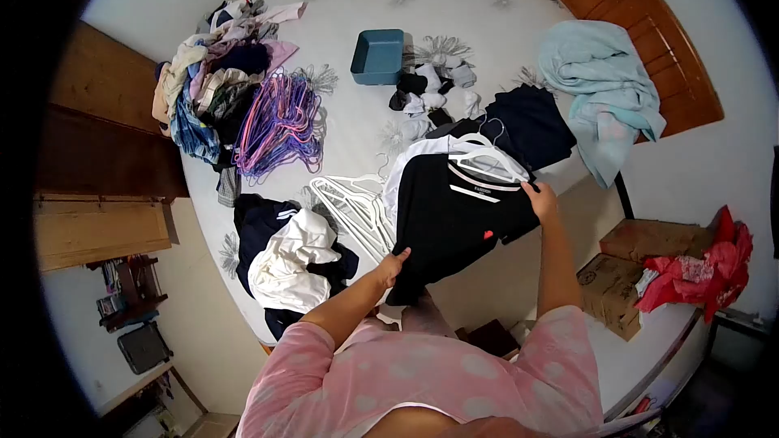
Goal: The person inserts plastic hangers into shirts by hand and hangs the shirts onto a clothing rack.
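A black T-shirt (pixel 442 227) with a small red mark on its chest hangs spread between my hands at the bed's near edge. My left hand (pixel 394 266) is closed on its lower left side. At its upper right shoulder, my right hand (pixel 542 199) pinches the cloth. A white hanger (pixel 495 164) shows at the neckline, its hook pointing away from me; how far it goes inside the shirt is hidden. White cloth (pixel 414 158) lies just behind. Several white hangers (pixel 353 207) rest left of the shirt.
Purple and pink hangers (pixel 280 130) lie beside a clothes heap (pixel 215 73). Nearer are white and navy clothes (pixel 292 259). Behind the shirt are rolled socks (pixel 430 89), a teal bin (pixel 379 78) and folded navy clothing (pixel 531 126). A light-blue blanket (pixel 604 73) lies right; cardboard boxes (pixel 608 288) stand lower right.
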The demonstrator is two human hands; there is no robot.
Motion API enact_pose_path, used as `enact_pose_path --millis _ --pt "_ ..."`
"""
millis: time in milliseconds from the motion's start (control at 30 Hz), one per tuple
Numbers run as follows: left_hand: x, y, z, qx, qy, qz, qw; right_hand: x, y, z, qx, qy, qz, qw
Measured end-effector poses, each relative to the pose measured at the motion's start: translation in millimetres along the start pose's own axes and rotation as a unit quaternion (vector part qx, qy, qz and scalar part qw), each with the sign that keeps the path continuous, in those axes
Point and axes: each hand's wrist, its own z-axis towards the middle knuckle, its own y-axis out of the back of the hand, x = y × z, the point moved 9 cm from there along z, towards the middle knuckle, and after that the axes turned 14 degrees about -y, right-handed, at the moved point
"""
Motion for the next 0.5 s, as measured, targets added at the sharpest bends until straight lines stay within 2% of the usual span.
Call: enact_pose_path --millis 33,133,200,233,267,367,400,500 --pt "20 15 29 -0.012 -0.009 0.019 1.000 8 -7 10 -0.015 0.015 -0.008 1.000" --pt "20 21 57 -0.031 -0.023 0.027 0.999 24 -29 35 -0.005 -0.002 -0.014 1.000" --pt "26 31 76 -0.077 -0.050 0.051 0.994 24 -46 52 -0.021 -0.017 -0.035 0.999" --pt "8 28 73 -0.099 -0.064 0.065 0.991 24 -52 59 -0.015 -0.026 -0.045 0.999" --pt "1 26 65 -0.097 -0.019 0.120 0.988 24 -58 64 -0.010 -0.035 -0.055 0.998" --pt "-10 11 58 -0.036 -0.027 0.032 0.998 16 -71 72 -0.018 -0.063 -0.080 0.995" --pt "-13 12 54 -0.046 -0.018 0.067 0.997 14 -73 73 -0.025 -0.072 -0.086 0.993" --pt "-31 0 33 0.020 -0.031 0.038 0.999 16 -67 66 -0.087 -0.049 -0.046 0.994"
